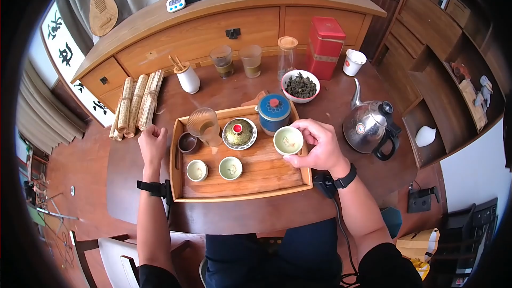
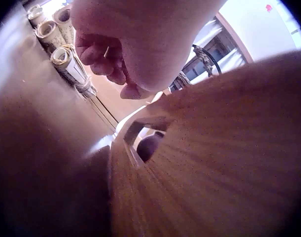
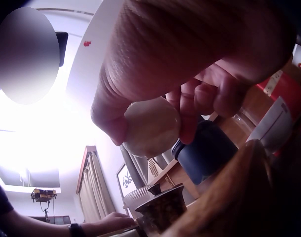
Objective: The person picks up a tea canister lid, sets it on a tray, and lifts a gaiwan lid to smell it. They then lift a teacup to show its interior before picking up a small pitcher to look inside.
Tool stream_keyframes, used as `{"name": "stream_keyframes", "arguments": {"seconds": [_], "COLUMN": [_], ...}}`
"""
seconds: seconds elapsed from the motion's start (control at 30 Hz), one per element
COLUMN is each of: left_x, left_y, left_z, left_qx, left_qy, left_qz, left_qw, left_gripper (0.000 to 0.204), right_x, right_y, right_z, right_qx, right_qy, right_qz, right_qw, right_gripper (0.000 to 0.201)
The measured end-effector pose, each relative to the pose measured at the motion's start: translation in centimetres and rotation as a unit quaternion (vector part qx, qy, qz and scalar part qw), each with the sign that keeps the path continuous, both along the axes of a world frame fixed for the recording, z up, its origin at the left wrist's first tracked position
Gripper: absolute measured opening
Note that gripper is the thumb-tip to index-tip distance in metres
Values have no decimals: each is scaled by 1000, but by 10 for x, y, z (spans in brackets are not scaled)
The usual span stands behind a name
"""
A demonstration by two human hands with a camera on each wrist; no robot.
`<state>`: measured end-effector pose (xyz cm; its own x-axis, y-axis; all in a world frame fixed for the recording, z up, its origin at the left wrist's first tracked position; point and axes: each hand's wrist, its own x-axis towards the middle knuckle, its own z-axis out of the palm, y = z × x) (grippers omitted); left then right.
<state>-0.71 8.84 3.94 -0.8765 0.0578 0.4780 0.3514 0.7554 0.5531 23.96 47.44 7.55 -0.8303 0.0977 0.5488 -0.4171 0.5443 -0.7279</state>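
My right hand pinches a small pale green teacup by its rim, thumb on one side and fingers on the other, over the right end of the wooden tray. From below, the right wrist view shows the cup's pale outside. Two matching teacups stand at the tray's front left, pale inside with a small design. My left hand rests by the tray's left end, fingers loosely curled with nothing held. Its curled fingers show above the tray's handle slot in the left wrist view.
On the tray are a glass pitcher, a dark small cup, a lidded gaiwan and a blue canister. Beyond lie a bowl of tea leaves, a red tin, a steel kettle and bamboo scrolls.
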Motion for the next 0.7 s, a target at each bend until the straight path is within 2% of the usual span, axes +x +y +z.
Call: {"name": "stream_keyframes", "arguments": {"seconds": [0.23,0.27,0.3,0.33,0.37,0.4,0.43,0.53,0.63,0.67,0.7], "left_x": [-2,-14,-13,-10,-6,-1,-2,-12,-18,-20,-20], "left_y": [9,2,6,7,6,8,7,-14,-27,-28,-28], "left_z": [-2,-14,-9,-4,1,8,7,-1,-8,-8,-8], "left_qx": [6,69,132,132,273,404,404,568,566,535,535], "left_qy": [13,-15,-44,-44,-160,-270,-271,-336,-313,-303,-303], "left_qz": [8,-4,-17,-17,-18,-17,-18,-50,-40,-42,-44], "left_qw": [1000,998,990,990,949,874,874,749,762,788,787], "left_gripper": [32,29,26,26,23,20,20,15,18,21,21], "right_x": [1,1,1,1,0,0,0,1,1,0,0], "right_y": [-1,-1,-2,-2,-2,-1,-1,-1,-3,-2,-1], "right_z": [3,3,2,2,2,2,2,3,3,3,2], "right_qx": [10,10,1,-7,-7,2,10,16,1,2,8], "right_qy": [0,0,-3,-7,-8,-8,-9,-6,-10,-9,-7], "right_qz": [-3,-3,0,3,3,1,0,-2,-1,-3,-2], "right_qw": [1000,1000,1000,1000,1000,1000,1000,1000,1000,1000,1000], "right_gripper": [51,51,51,52,52,52,52,52,52,52,52]}}
